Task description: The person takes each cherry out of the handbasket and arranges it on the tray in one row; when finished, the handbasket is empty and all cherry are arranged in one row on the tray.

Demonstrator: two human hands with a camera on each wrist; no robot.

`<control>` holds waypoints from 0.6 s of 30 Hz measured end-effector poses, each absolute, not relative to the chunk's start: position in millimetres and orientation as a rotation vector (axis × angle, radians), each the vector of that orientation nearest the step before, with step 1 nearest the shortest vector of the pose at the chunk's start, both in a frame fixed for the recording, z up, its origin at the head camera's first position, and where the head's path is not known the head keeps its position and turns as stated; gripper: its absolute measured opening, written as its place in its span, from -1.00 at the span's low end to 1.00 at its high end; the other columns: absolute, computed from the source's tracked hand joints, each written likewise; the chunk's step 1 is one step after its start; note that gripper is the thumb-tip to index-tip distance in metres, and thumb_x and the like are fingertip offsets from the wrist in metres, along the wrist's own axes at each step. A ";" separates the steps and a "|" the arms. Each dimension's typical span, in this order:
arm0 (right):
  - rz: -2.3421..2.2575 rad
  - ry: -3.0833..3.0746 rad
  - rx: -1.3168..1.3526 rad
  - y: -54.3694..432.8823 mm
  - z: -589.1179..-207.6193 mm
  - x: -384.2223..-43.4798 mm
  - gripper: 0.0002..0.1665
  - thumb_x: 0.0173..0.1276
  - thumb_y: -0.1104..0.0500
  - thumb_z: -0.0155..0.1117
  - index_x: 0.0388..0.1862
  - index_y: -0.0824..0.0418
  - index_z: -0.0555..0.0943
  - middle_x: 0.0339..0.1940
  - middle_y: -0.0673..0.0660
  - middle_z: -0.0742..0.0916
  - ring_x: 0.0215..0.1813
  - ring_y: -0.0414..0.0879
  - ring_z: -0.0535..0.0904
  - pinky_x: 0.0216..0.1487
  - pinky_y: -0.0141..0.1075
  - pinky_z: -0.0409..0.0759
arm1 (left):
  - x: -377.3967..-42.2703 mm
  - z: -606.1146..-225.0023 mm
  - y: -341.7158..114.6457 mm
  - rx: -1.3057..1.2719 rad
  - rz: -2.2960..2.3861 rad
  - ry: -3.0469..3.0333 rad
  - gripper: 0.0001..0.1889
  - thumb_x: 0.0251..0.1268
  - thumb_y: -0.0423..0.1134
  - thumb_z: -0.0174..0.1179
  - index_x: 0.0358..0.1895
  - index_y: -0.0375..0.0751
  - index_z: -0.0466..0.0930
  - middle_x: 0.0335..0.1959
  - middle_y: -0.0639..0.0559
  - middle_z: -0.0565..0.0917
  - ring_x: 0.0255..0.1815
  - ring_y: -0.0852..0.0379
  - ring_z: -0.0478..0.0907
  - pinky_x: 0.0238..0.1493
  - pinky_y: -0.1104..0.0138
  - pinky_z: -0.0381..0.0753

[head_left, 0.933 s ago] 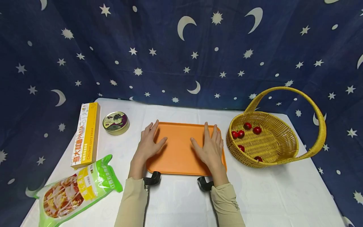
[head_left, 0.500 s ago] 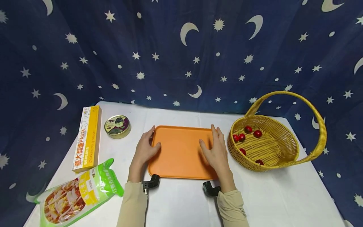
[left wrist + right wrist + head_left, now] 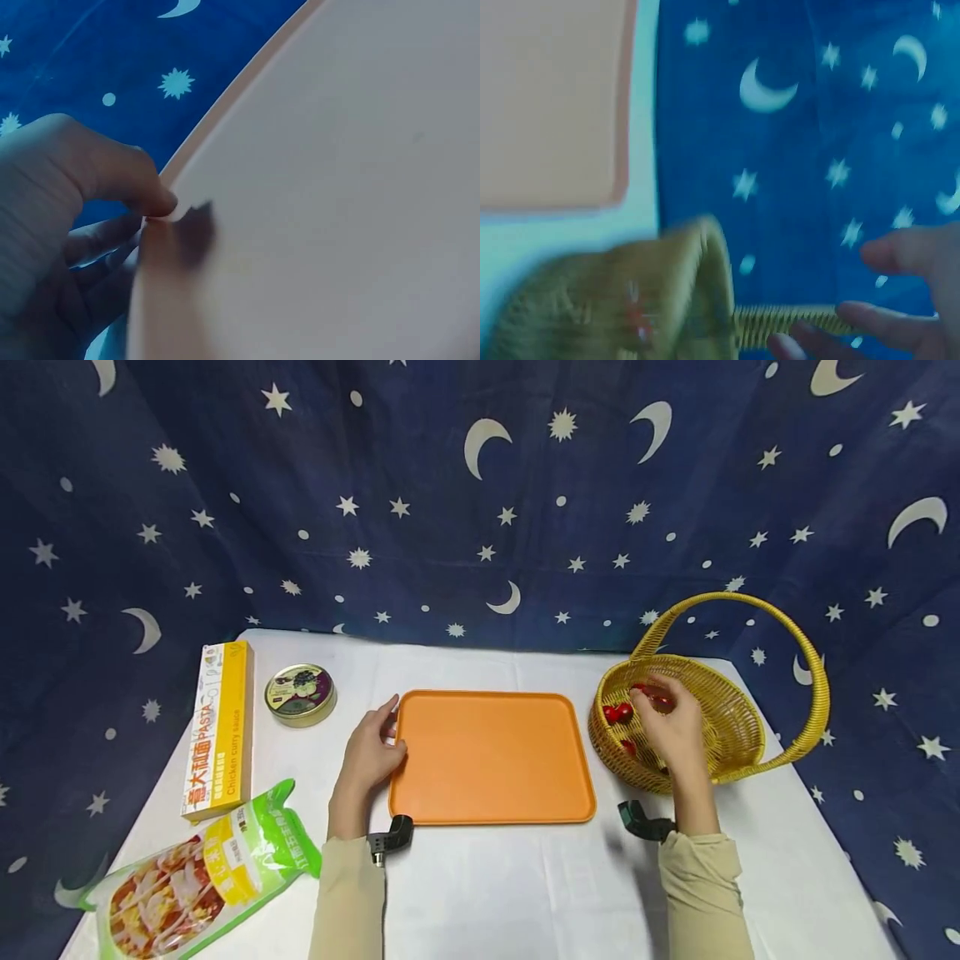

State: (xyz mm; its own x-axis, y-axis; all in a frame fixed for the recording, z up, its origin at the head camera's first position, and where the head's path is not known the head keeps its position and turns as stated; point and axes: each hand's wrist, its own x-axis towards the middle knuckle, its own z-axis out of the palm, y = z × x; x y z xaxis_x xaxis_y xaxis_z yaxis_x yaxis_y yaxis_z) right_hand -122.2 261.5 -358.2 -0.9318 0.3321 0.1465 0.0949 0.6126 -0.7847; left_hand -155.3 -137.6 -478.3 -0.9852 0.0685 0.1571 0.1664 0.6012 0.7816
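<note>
My left hand [image 3: 366, 755] pinches the left rim of an orange tray [image 3: 495, 760], which lies flat on the table. In the left wrist view, the thumb [image 3: 154, 196] presses on top of the rim while the other fingers are lower, outside the edge. My right hand [image 3: 673, 727] is over the left part of a yellow wicker basket [image 3: 738, 714] with a tall handle. Its fingers are apart and bent slightly in the right wrist view, with nothing seen between them. Several small, glossy red fruits [image 3: 622, 712] lie in the basket; the hand covers some of them.
On the left stand a round tin [image 3: 300, 693] and a yellow-white pasta box [image 3: 219, 731]. A green food bag [image 3: 202, 881] lies in front of the box. A dark blue star-and-moon cloth [image 3: 420, 460] hangs behind the white table [image 3: 480, 893].
My right hand has left the tray's right side and moved right, over the basket. My left hand has moved slightly left and now pinches the tray rim.
</note>
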 end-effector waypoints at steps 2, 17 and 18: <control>1.184 -2.634 -0.398 276.6 -354.2 -133.0 -0.41 0.43 0.07 0.13 0.32 0.38 0.45 0.13 0.41 0.62 0.11 0.21 0.57 -0.09 -0.36 0.46 | -155.7 -477.7 -141.0 -0.221 -1.366 -2.715 -0.21 -0.03 -0.46 0.25 0.44 -0.28 0.31 -0.01 -0.25 0.58 -0.16 -0.08 0.51 -0.04 0.09 0.41; 0.856 -2.815 -0.692 344.5 -373.9 -184.4 -0.71 0.24 0.14 0.16 -0.44 0.41 0.56 -0.49 0.23 0.56 -0.33 0.16 0.45 -0.39 -0.19 0.35 | -160.1 -494.5 -140.7 -0.229 -1.463 -2.559 -0.29 -0.02 -0.43 0.33 0.35 -0.19 0.46 -0.02 -0.15 0.64 -0.25 0.01 0.60 -0.08 0.15 0.46; 0.846 -2.848 -0.697 347.2 -374.7 -185.1 -0.74 0.20 0.16 0.14 -0.52 0.37 0.52 -0.54 0.18 0.51 -0.38 0.13 0.42 -0.42 -0.19 0.33 | -160.2 -495.5 -140.9 -0.230 -1.463 -2.548 -0.29 -0.02 -0.43 0.33 0.35 -0.19 0.47 -0.02 -0.15 0.64 -0.26 0.02 0.60 -0.08 0.15 0.45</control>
State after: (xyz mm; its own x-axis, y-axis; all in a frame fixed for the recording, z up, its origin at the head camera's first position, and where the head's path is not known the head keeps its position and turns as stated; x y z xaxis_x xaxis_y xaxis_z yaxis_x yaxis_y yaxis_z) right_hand -185.1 347.2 -374.7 -0.8918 0.4503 -0.0428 0.4007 0.7424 -0.5369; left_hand -160.2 -140.9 -495.5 -0.9691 0.0376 0.2437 0.2294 0.4997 0.8352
